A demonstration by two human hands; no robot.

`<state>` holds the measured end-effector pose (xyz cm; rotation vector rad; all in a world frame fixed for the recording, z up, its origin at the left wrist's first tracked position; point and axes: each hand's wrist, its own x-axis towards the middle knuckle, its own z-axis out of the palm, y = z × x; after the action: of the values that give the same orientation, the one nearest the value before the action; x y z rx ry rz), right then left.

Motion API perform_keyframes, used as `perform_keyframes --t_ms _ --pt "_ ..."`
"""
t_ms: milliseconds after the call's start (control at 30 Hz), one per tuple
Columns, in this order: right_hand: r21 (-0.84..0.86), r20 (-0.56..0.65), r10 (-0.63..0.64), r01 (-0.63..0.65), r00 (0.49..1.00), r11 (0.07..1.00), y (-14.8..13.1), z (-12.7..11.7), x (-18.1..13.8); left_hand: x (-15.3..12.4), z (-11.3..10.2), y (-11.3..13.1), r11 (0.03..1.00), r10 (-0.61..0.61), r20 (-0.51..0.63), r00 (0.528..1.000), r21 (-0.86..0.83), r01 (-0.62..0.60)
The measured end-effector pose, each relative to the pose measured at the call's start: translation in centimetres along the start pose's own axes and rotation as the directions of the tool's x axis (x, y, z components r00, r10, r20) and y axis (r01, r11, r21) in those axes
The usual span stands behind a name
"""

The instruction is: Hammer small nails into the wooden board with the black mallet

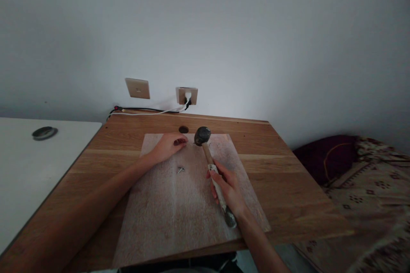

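A rubber mallet [202, 136] with a dark head and a wooden, white-wrapped handle is gripped in my right hand [229, 190]. Its head hangs over the far part of a pale wooden board [179, 213]. At the board's far left edge rests my left hand [168, 147], fingers curled with thumb and fingertips close together; whatever they may hold is too small to make out. Tiny marks, perhaps nails, show beside the mallet head. A small pile of nails [181, 170] lies on the board between my two hands.
The board lies on a brown wooden table [272, 187] against a white wall. Cables [150, 111] run along its back edge to a wall socket [188, 95]. A white table [19, 170] with a dark round dish [44, 133] stands left; patterned fabric [368, 196] lies right.
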<state>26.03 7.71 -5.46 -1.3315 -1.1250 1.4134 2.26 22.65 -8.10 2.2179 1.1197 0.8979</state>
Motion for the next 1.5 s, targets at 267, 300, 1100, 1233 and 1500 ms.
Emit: perform_keyframes --t_ms 267,300,1100,1233,1500 --pt "0.015 -0.015 0.007 -0.007 1.0 1.0 0.3 0.0 0.2 0.0 -0.1 0.5 0.997 0.062 0.036 0.997 0.051 -0.064" --pt "0.013 -0.012 0.004 -0.004 1.0 1.0 0.2 0.2 0.2 0.0 -0.1 0.6 0.996 0.06 0.037 0.997 0.068 -0.063" --pt "-0.031 0.044 0.006 -0.005 0.999 1.0 -0.1 1.7 0.7 -2.9 -2.9 7.3 0.924 0.064 0.58 0.812 0.272 -0.267" --pt "-0.027 0.032 -0.013 0.014 0.999 1.0 -0.2 1.4 0.5 -2.9 -2.6 7.3 0.95 0.106 0.605 0.789 0.172 -0.26" --pt "0.0 0.019 -0.018 0.018 1.0 1.0 -0.1 1.5 0.5 -1.4 -4.1 4.4 0.991 0.12 0.336 0.934 0.01 -0.131"
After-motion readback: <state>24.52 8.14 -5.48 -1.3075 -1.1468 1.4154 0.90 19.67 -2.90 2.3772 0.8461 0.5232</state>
